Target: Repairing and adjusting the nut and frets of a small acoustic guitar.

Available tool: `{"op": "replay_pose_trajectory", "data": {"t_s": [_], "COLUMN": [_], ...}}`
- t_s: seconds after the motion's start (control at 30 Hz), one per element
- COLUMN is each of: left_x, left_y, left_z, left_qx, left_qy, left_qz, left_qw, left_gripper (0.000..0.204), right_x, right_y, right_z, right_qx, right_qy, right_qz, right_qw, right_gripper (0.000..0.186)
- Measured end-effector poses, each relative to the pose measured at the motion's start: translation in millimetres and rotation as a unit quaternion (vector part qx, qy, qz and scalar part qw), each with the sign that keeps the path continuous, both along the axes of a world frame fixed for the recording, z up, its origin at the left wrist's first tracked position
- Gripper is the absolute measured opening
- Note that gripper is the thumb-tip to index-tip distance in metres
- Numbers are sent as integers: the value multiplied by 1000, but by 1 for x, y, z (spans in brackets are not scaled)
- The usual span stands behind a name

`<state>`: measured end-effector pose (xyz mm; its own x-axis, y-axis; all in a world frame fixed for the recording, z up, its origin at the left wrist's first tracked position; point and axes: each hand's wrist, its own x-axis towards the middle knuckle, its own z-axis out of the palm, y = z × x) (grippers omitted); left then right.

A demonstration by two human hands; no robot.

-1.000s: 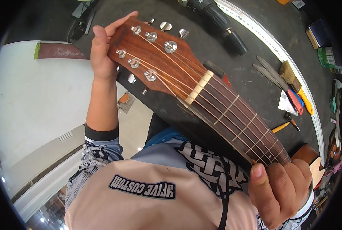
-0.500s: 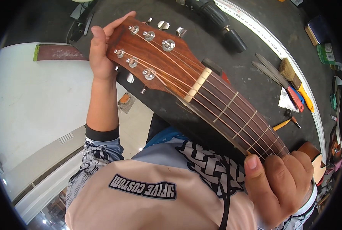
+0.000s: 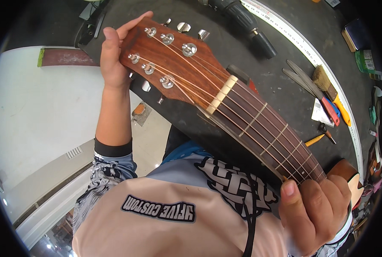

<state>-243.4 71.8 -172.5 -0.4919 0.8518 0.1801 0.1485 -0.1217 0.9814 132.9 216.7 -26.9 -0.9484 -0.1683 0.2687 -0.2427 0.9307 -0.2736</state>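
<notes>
Left hand (image 3: pixel 114 70) at guitar headstock (image 3: pixel 173 64); visible fingers (image 3: pixel 110 45) spread, grip behind hidden. Right hand (image 3: pixel 317 214): fingers curled at fretboard (image 3: pixel 250 106); hold cannot be told.

Headstock (image 3: pixel 176 53): reddish-brown, darker wood grain. Tuning pegs (image 3: pixel 183 27): bright silver. Nut (image 3: pixel 222 95): cream. Fretboard (image 3: pixel 250 112): dark brown, crossed by pale metallic lines. Bench (image 3: pixel 268 75): charcoal grey, pale specks. Drill (image 3: pixel 236 17): black. Ruler strip (image 3: pixel 290 34): white, dark markings. Brush (image 3: pixel 321 77): tan bristles, yellow handle. Long tools (image 3: pixel 306 80): grey shafts, red and blue handles. Shirt (image 3: pixel 152 197): peach and blue-grey, black-and-white interlaced motif. Left sleeve (image 3: pixel 103 175): black-and-white figured pattern, black cuff (image 3: pixel 113 148).
</notes>
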Motion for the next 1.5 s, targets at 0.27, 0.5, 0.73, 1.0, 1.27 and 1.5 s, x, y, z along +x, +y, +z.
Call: {"op": "replay_pose_trajectory", "data": {"t_s": [0.27, 0.5, 0.73, 1.0, 1.27, 1.5], "left_x": [-1, -6, -2, -3, 6, 7], "left_y": [-1, -3, 1, -3, 6, 0], "left_z": [-1, -2, 1, -1, 2, 3], "left_qx": [9, 15, -6, -11, 35, 21], "left_qy": [-14, -7, 11, 17, -19, -16], "left_qz": [-5, -9, 6, 20, 38, 52], "left_qw": [1000, 1000, 1000, 1000, 998, 998], "left_gripper": [88, 87, 87, 87, 81, 81], "right_x": [-3, -14, -10, -5, -20, -27], "right_y": [1, 3, 4, -17, -16, -15], "right_z": [0, -4, 3, -7, -16, -28], "right_qx": [-9, -1, 4, 9, 22, 32], "right_qy": [-1, 20, -8, 3, 67, 126], "right_qz": [7, 18, 23, -75, -54, -46], "right_qw": [1000, 1000, 1000, 997, 996, 990], "right_gripper": [35, 37, 36, 51, 44, 41]}}
